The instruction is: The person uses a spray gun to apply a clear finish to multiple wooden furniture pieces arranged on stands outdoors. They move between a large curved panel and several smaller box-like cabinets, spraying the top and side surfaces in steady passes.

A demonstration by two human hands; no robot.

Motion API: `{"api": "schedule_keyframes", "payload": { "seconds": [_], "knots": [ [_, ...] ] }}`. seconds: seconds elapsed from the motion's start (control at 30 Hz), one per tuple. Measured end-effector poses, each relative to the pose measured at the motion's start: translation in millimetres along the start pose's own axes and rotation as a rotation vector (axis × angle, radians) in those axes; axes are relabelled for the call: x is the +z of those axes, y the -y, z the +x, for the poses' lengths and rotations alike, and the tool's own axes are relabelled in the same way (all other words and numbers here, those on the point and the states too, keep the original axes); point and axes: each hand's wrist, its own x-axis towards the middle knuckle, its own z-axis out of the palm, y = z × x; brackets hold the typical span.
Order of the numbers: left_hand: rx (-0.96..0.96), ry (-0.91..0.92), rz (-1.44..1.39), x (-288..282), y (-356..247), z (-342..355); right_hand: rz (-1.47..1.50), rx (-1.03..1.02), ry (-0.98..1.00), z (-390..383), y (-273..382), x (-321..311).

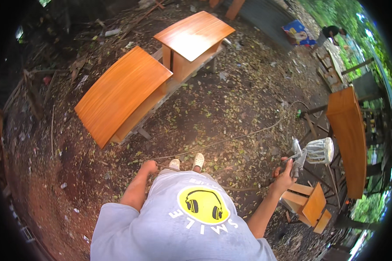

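My right hand (285, 176) holds a silver spray gun (297, 161) with a translucent, whitish-stained cup (319, 150) attached, out to my right. My left hand (149, 167) is closed around a thin hose (187, 152) beside my legs; the hose runs across the leaf-strewn ground toward the right. Ahead stand two glossy orange-brown wooden pieces with slanted tops, one nearer on the left (117, 95) and one farther back (191, 35), on a low support (143, 132).
A long varnished wooden piece (346, 139) stands at the right, with a smaller one (309, 204) below it. Wooden frames (331, 69), a blue printed sheet (298, 32) and people (330, 34) are at the back right. Branches (32, 93) lie at the left.
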Motion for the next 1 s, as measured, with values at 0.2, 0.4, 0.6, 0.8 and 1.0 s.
{"api": "schedule_keyframes", "payload": {
  "seconds": [0.2,0.4,0.6,0.8,1.0],
  "knots": [
    [0.1,0.064,0.081,-19,0,35,-0.094,0.069,-0.093,-78,2,-21],
    [0.215,-0.014,0.047,-42,-33,41,-0.175,0.181,-0.091,-108,-5,-20],
    [0.295,-0.016,0.034,-34,-33,41,-0.285,0.23,0.021,-128,-14,-11],
    [0.264,0.021,0.073,-19,-1,43,-0.321,0.187,0.093,-135,-25,-3],
    [0.195,0.016,0.09,-33,22,37,-0.299,0.164,0.153,-134,-15,13]
  ]
}}
